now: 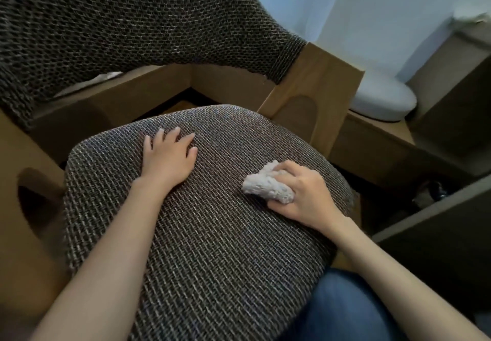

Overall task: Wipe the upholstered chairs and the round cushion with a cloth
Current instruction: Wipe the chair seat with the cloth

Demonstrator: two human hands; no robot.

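While the right hand [305, 194] curls its fingers [292, 178] round the bunched cloth [267, 185] on the chair seat [212, 247], we note the left hand [167, 158] pressed flat, fingers spread, beside it. Risk, in our judgement: the nubby cloth snagging the coarse woven upholstery. The smooth pale round cushion [382, 96] lies well apart, beyond the wooden frame [316, 96].
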